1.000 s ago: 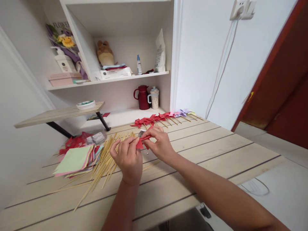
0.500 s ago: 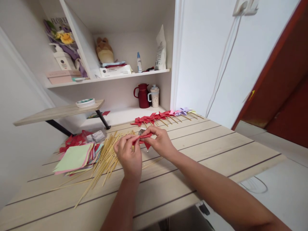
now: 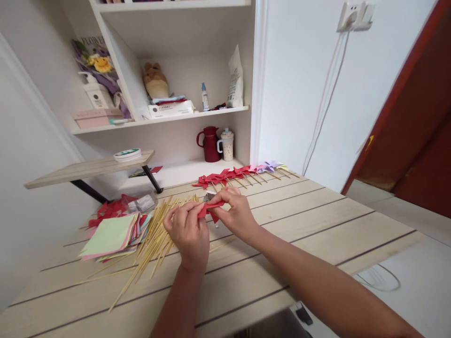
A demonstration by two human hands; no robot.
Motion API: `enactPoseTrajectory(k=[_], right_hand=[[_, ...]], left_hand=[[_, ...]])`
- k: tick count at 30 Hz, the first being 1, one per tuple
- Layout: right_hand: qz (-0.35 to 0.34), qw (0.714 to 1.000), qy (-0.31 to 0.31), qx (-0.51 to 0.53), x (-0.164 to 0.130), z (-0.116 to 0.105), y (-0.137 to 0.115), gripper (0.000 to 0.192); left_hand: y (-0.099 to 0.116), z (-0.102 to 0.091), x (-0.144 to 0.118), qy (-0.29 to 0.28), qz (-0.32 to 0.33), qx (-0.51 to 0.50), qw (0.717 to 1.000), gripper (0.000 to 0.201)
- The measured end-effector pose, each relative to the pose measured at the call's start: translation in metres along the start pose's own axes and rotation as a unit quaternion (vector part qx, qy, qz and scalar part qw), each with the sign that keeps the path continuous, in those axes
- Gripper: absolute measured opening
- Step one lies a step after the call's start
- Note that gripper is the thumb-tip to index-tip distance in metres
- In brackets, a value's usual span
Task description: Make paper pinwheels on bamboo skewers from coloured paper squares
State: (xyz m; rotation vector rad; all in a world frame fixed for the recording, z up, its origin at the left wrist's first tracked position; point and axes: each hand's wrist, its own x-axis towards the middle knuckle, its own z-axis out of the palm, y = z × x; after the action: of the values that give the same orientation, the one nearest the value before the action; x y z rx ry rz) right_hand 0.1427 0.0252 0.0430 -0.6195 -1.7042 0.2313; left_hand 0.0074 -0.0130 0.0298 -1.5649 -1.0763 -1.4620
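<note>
My left hand [image 3: 188,232] and my right hand [image 3: 235,213] both pinch a folded piece of red paper [image 3: 209,209] just above the light wooden table [image 3: 317,220]. The paper sits between my thumbs and fingertips and is partly hidden by them. Left of my left hand lies a pile of thin bamboo sticks [image 3: 155,239]. Beyond the sticks lies a stack of coloured paper squares [image 3: 112,232], pale green on top. Behind my hands a row of finished pinwheels on sticks [image 3: 239,172], mostly red with pink and purple ones at the right, lies across the table.
A small clear bag [image 3: 141,203] lies on red paper scraps at the left. A dark red jug [image 3: 210,144] and a white cup [image 3: 227,143] stand in the shelf niche. A raised wooden shelf [image 3: 88,168] holds a round tin. A red door [image 3: 416,126] is at the right.
My hands stay together on the red paper and have turned it slightly between the fingers. The camera shifted a little downward and to the right.
</note>
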Motion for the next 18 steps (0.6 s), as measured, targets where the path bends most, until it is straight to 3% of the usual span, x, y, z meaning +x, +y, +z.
enactPoseTrajectory(k=[8,14,18], right_hand=[[-0.03,0.999,0.037,-0.018,-0.003,0.007,-0.006,0.013],[0.033,0.998,-0.042,0.023,0.005,0.001,0.001,0.016],[0.071,0.995,-0.061,0.042,0.007,-0.003,0.004,0.017]], left_hand=[[-0.001,0.0,0.0,0.005,-0.006,-0.004,1.0,0.015],[-0.005,0.007,-0.007,-0.026,-0.076,-0.011,0.997,0.005],[-0.004,0.01,-0.009,-0.042,-0.102,-0.015,0.994,0.008]])
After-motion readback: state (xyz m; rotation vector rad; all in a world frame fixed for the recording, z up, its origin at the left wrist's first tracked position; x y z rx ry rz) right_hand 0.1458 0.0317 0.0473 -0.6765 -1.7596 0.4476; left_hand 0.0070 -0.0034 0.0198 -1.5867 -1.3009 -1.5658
